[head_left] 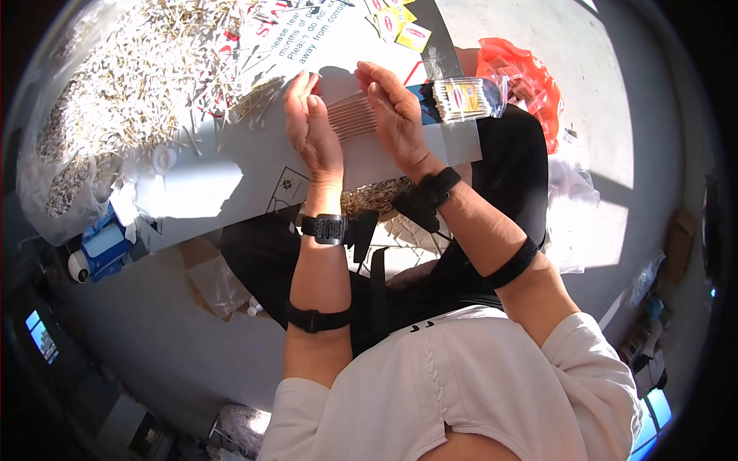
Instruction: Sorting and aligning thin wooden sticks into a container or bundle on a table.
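Observation:
Between my two palms lies a row of cotton swabs [352,119], their thin brownish sticks running from one hand to the other. My left hand [314,134] presses against the left ends, fingers stretched upward. On the right ends is my right hand [398,119], its fingers also extended and slightly bent. Both hands cover the swab tips. Just right of my right hand rests a clear packet of cotton swabs [461,100] with a yellow label inside. Loose cotton swabs [257,100] lie left of my left hand, beside a large heap [131,84].
Yellow label cards [413,36] lie at the board's [269,173] far edge. A red plastic bag [526,84] with small packs stands to the right. A blue and white container [102,244] is at the left edge. More swabs [373,198] show below the board, near my lap.

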Demonstrator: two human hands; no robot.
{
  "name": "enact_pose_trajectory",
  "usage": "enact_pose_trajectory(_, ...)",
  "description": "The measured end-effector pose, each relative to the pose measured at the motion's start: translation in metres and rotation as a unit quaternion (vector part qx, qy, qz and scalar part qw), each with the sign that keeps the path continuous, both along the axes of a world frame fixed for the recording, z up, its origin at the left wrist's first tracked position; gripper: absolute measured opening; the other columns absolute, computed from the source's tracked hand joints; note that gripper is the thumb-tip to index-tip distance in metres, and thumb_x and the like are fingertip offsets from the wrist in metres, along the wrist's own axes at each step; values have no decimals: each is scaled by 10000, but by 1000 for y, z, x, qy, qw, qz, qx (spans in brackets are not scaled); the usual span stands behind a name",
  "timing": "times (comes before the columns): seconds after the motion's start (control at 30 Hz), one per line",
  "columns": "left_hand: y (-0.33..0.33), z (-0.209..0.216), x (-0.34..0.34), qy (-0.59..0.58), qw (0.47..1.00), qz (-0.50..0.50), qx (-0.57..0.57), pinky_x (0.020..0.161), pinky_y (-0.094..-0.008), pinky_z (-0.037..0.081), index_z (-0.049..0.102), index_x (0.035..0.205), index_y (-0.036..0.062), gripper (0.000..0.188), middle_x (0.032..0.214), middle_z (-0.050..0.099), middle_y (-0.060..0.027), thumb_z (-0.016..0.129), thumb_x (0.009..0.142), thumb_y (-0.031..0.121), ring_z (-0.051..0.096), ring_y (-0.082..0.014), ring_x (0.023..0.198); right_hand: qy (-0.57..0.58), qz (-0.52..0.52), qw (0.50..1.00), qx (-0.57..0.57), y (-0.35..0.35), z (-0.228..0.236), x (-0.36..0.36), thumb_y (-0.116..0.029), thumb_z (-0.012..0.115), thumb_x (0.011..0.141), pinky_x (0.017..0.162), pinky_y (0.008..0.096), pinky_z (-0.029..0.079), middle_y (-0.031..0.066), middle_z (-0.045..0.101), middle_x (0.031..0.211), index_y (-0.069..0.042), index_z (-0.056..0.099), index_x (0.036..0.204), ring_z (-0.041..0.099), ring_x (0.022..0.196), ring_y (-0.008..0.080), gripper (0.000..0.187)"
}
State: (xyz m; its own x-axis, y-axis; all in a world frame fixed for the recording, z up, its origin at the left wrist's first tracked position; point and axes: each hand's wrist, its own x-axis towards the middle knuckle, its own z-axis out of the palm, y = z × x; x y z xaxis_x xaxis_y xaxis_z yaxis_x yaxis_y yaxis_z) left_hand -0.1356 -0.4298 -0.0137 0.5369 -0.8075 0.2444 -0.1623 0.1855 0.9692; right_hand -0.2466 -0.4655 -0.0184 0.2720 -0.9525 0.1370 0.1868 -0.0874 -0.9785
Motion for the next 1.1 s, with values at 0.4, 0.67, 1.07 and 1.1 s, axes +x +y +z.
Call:
enact_pose_trajectory(0.4,4,2,4,36,999,-18,26,1016,-381,378,446,1321,-18,520,1294,499,-176,475,978,371,500,-241,1174,8,-21,1000,-2,7,5,-3,-79,441,1001,1013,285,417,96,575,1250,20,519,1278,536,1167,168,304)
enact_pose_trajectory(0.67,25,24,4,-460,855,-185,152,1128,-486,245,398,1365,6,798,1479,309,-172,777,695,215,296,-341,1374,-160,-64,979,108,-2,10,-22,-71,458,988,990,287,453,113,604,1166,54,549,1229,577,1107,172,286)
enact_pose_trajectory(1.07,32,15,36,-410,898,100,127,904,-431,410,600,1010,59,252,1022,560,-100,674,769,52,515,-330,1006,-68,-56,994,58,5,7,-25,-107,441,1006,1034,315,438,140,571,1251,65,531,1249,557,1168,216,311)
enact_pose_trajectory(1.1,32,16,47,-412,890,122,152,897,-433,410,607,984,66,232,991,559,-95,672,763,50,514,-324,991,-69,-56,994,58,5,6,-26,-107,441,1006,1034,315,438,140,571,1251,65,531,1249,557,1168,216,311)
